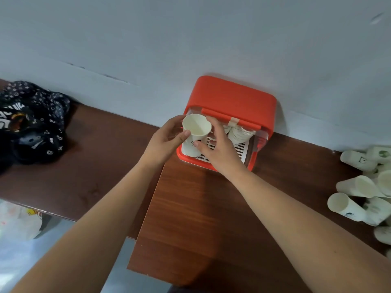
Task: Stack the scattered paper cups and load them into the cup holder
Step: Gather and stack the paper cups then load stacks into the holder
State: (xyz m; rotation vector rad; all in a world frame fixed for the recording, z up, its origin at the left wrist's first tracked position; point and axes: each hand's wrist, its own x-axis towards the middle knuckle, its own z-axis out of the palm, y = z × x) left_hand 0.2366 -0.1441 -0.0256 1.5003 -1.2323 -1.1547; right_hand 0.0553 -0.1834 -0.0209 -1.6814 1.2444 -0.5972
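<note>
A stack of white paper cups (195,129) stands upright at the open front left of the red cup holder (232,96), over its white slotted tray (241,150). My left hand (167,140) grips the stack from the left, thumb on its side. My right hand (218,149) holds it from the right with fingers curled round it. More stacked cups (240,134) lie inside the holder at the back right. Scattered paper cups (359,187) lie on their sides at the table's right edge.
The holder stands against a pale wall on a brown wooden table (201,218). A dark patterned cloth bundle (31,121) sits at the far left. A white plastic bag (19,220) lies below the table's left edge.
</note>
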